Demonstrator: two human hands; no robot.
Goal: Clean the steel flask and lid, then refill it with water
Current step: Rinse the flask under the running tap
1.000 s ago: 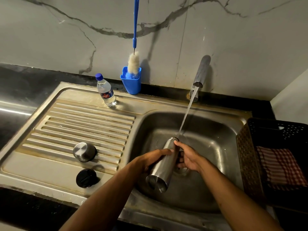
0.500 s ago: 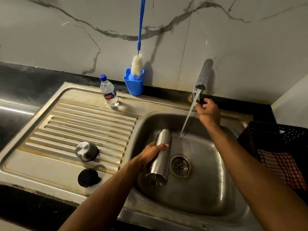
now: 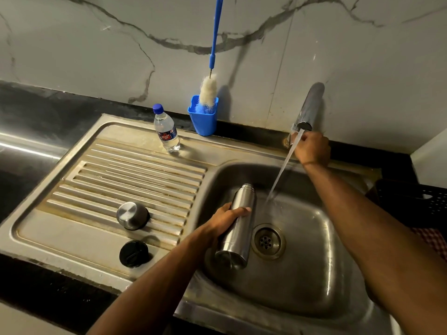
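The right hand (image 3: 312,148) has left the flask (image 3: 238,226) for the tap (image 3: 307,110).

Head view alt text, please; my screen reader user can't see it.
The left hand grips a steel flask over the sink, beside the running stream, while the right hand is at the tap base. Two lids lie on the drainboard.

A small plastic water bottle (image 3: 167,131) stands on the drainboard. Behind it, a blue cup (image 3: 203,120) holds a long brush (image 3: 208,93).
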